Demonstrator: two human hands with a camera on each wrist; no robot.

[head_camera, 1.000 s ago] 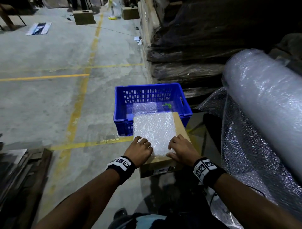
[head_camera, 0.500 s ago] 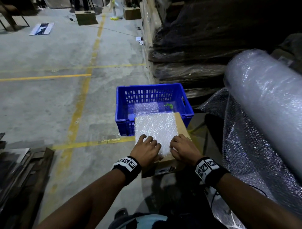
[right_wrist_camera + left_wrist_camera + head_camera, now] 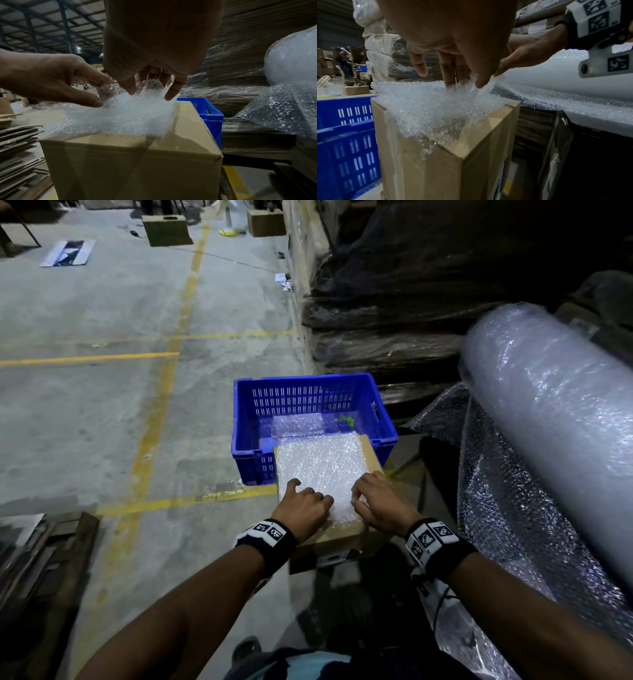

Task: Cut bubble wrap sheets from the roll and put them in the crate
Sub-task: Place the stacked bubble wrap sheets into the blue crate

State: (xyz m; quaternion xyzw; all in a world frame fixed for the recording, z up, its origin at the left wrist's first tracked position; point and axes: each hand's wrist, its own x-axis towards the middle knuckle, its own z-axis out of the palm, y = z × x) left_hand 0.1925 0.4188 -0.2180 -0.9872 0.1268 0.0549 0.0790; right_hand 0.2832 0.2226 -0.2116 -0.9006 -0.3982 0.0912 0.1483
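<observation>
Warehouse: wrapped pallet stacks [image 3: 394,313], floor lines [image 3: 85,358].

The bubble wrap sheet [image 3: 320,463] is glinting as clear, pebbled plastic on the cardboard box [image 3: 342,534], which is showing matt brown paperboard. Just beyond the box, the crate [image 3: 246,419] is looking like glossy blue slotted plastic. Right of the box, the roll [image 3: 548,419] is shining as translucent bubbled film. Left of the box, the floor [image 3: 85,412] is showing rough grey concrete.
</observation>
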